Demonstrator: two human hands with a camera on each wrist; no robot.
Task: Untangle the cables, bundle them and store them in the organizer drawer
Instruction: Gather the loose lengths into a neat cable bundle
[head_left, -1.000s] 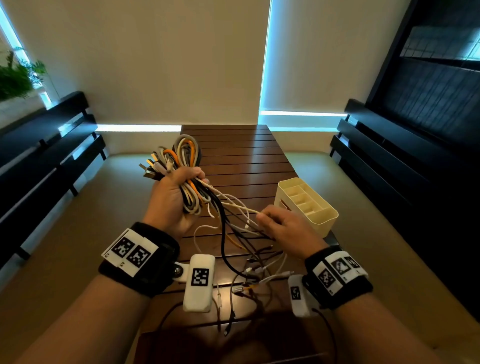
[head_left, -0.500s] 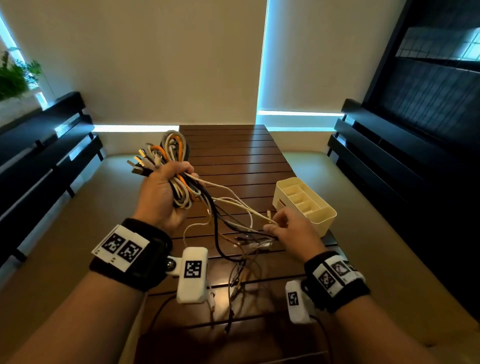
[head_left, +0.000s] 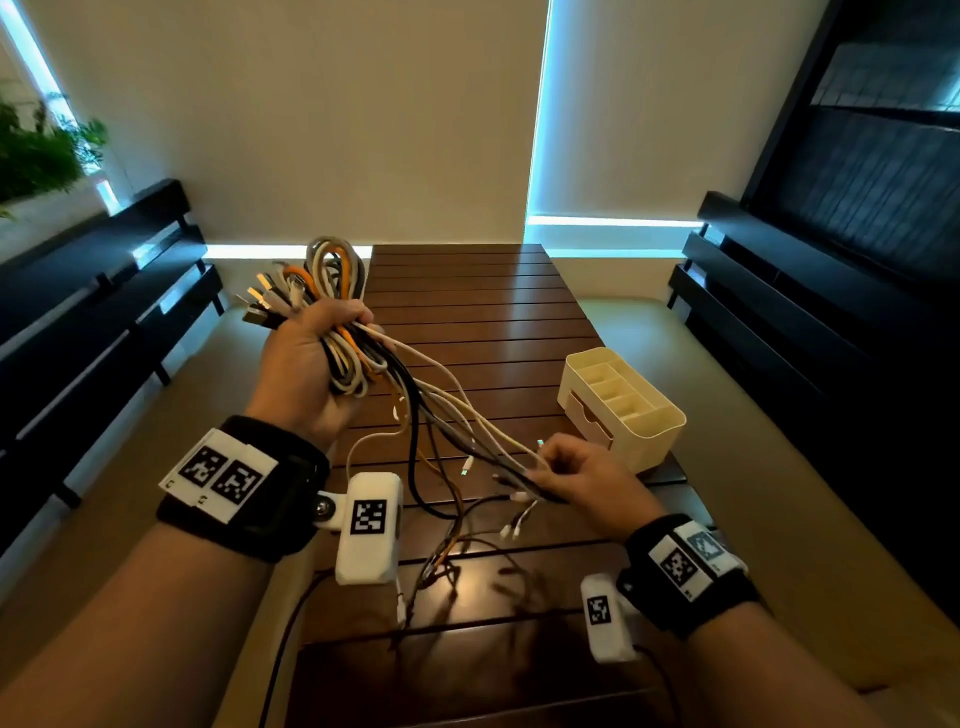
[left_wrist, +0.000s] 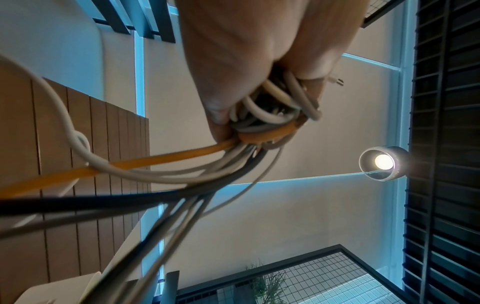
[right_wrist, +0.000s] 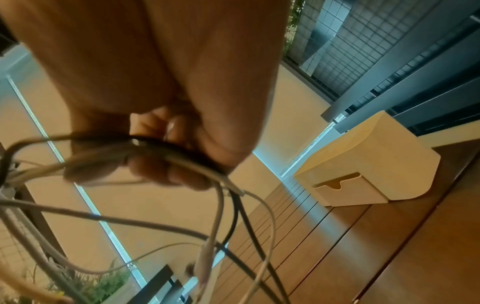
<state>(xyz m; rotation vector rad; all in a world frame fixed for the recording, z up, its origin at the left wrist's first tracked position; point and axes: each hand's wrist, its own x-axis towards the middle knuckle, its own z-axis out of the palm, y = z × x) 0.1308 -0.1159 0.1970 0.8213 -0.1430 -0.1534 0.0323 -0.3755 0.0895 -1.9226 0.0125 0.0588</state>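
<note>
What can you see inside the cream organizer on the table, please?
The organizer has open top compartments split by dividers; those in view look empty, though their floors are partly hidden by the walls. Its front drawer is shut, so what it holds cannot be seen.

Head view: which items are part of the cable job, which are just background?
Part of the job:
- cable bundle, gripped by left hand
- loose cable ends, pinched by right hand
- cream organizer, drawer closed

Background:
- wooden slat table
- dark benches
- potted plant
- ceiling lamp
</note>
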